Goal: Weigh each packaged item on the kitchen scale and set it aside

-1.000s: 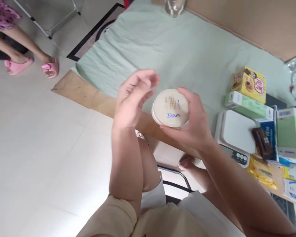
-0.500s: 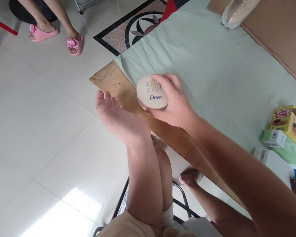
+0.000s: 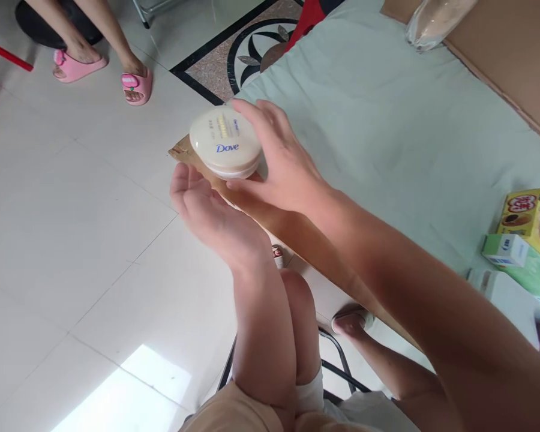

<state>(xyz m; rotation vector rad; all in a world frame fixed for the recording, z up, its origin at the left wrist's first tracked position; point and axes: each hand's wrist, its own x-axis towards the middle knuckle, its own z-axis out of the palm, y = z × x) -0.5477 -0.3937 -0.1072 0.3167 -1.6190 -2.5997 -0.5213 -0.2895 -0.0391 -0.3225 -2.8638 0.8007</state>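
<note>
Leftward is how the Dove jar (image 3: 222,138) has moved since the earlier frame, carried by your right hand (image 3: 283,165) towards your left hand (image 3: 211,219), whose fingers look a little more curled. Right now the jar is in the air around the left corner of the cloth-covered worktop (image 3: 387,120). Your right hand grips it by its right side, fingers at the far edge and thumb at the near one. Your left hand holds nothing, palm turned up, just beside the jar.

Expect a stiff, smooth shell, probably plastic: unlikely to crush, but apt to slide if your skin is damp or greasy. You should find it modest in weight, though how full it is doesn't show. Take it low around the side wall, below the lid seam, with your thumb opposite your fingers; gripping by the lid alone could twist it loose.

You can't see the jar's underside, and its small print is too fine to read. Your left fingertips are partly folded away, so contact with the jar is uncertain. At the right, the yellow box (image 3: 519,213) is cut off by the frame, as is the white device (image 3: 513,303).
</note>
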